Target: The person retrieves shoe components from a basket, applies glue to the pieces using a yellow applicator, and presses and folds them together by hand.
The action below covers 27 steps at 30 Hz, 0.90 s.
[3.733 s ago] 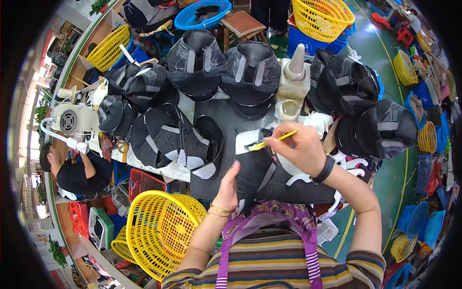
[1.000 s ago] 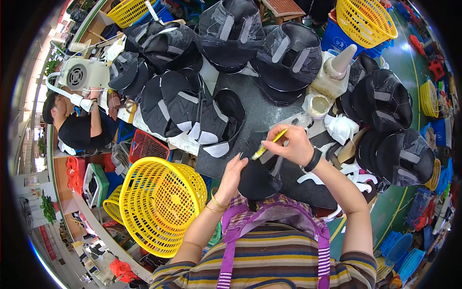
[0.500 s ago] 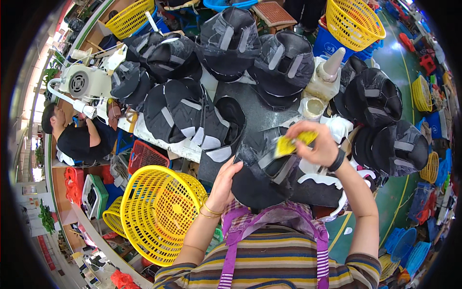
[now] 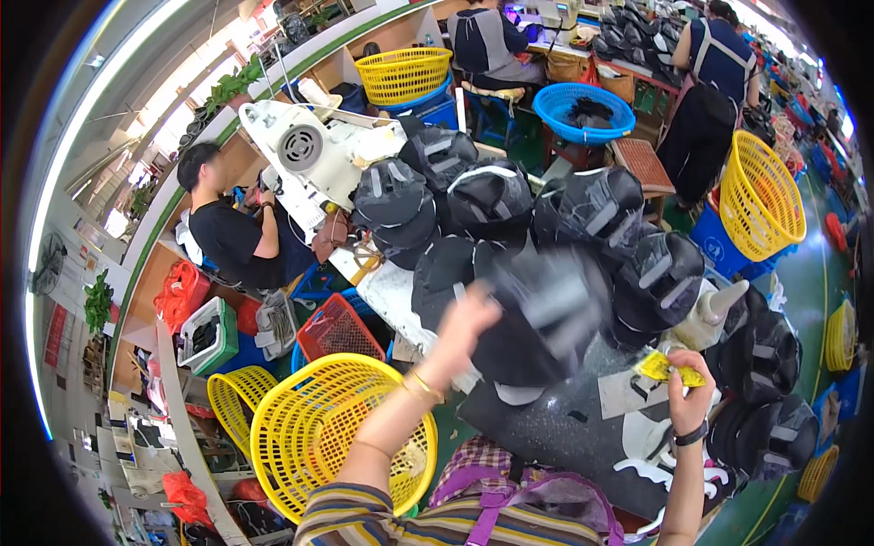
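Above the left part of the dark work board (image 4: 583,455), I have the black piece (image 4: 523,350) beside a cluster of similar black pieces (image 4: 446,273). I judge it light and soft, padded enough to keep a loose cupped form yet likely to fold if pinched hard; it should not be fragile. I would take hold at the plain dark edge, keeping off the grey strips in case they are tacky. It looks matt black at the lower left, with blurred grey strips across its upper right and a pale tab at the bottom edge. My left hand (image 4: 469,323) is at its left edge, too smeared for me to tell whether the fingers grip. My right hand (image 4: 689,391), fingers closed around a yellow brush (image 4: 654,366), is beside a pale card (image 4: 619,396) bearing a small black mark.
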### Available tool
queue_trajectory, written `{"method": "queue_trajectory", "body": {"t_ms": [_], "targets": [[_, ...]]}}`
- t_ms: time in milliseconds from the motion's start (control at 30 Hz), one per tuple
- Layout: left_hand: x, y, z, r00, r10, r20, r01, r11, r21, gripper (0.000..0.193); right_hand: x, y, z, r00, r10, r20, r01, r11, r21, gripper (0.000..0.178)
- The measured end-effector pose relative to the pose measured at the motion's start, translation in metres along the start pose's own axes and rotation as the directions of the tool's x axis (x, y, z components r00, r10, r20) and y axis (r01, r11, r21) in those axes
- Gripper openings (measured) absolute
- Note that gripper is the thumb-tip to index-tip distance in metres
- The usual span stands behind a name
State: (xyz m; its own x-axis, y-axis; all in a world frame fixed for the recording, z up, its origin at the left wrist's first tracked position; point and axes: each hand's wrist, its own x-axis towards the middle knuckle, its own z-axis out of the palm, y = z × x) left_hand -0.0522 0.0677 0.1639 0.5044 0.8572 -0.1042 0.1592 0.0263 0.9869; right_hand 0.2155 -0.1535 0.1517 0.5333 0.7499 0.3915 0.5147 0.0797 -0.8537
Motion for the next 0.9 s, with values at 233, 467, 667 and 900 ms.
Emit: {"method": "queue_trajectory", "body": {"t_ms": [233, 467, 667, 900], "targets": [[0.242, -0.023, -0.183, 0.746, 0.223, -0.627, -0.619, 0.58, -0.53, 0.032, -0.027, 0.038, 0.045, 0.955, 0.274, 0.113, -0.258, 0.956, -0.142, 0.008], [0.27, -0.091, -0.297, 0.83, -0.11, -0.547, 0.005, 0.982, -0.189, 0.047, -0.048, 0.043, 0.114, 0.659, 0.615, 0.434, -0.551, 0.787, -0.278, 0.045], [0.151, -0.018, -0.19, 0.943, 0.143, -0.301, 0.012, 0.889, 0.459, 0.058, -0.053, 0.046, 0.148, 0.77, 0.591, 0.239, -0.551, 0.806, -0.217, 0.042], [-0.003, -0.044, 0.04, 0.821, 0.055, 0.568, -0.081, 0.997, 0.02, 0.02, -0.061, 0.1, 0.152, 0.039, 0.633, 0.773, -0.996, -0.042, 0.085, 0.023]]}}
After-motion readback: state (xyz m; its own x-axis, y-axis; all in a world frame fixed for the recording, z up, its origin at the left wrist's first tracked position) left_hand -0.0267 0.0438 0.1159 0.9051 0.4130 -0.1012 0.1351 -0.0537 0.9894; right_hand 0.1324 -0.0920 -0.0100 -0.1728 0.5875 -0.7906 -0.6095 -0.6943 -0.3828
